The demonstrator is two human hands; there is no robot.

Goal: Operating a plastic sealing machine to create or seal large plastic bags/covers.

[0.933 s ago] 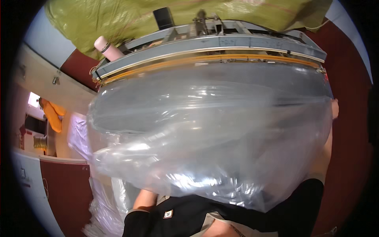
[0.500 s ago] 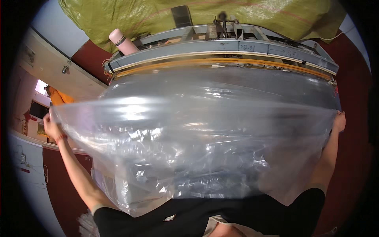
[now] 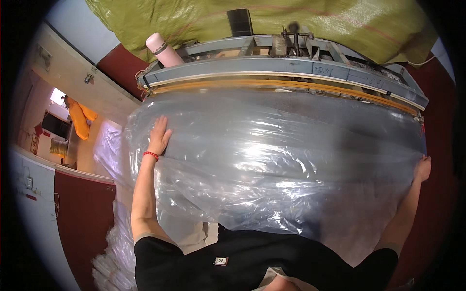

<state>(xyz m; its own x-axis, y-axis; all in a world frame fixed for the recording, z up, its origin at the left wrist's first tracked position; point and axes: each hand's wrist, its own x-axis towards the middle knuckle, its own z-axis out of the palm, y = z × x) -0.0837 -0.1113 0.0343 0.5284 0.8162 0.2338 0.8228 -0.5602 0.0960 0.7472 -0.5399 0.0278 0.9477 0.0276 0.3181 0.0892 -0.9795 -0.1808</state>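
Observation:
A wide sheet of clear plastic film (image 3: 233,169) lies over the table in front of me, wrinkled and shiny, and hangs down at the near edge. My left hand (image 3: 159,137) rests flat on the film near its left end, fingers stretched out, a red bead bracelet at the wrist. At the right edge my right hand (image 3: 424,168) is closed on the film's edge and pulls it taut. Across the far side of the table runs a grey metal frame (image 3: 233,67) with orange strips (image 3: 272,83) along its underside.
A pink bottle (image 3: 164,50) leans on the frame's left end. Behind it hangs a yellow-green woven sheet (image 3: 194,22). Bunched plastic film (image 3: 116,247) lies at lower left, below an open doorway with orange cloth (image 3: 80,119). A black clamp (image 3: 294,41) tops the frame.
My left hand has let go of the film's left corner and moved inward, now lying flat on the sheet. The raised film has settled onto the table. My right hand keeps its grip.

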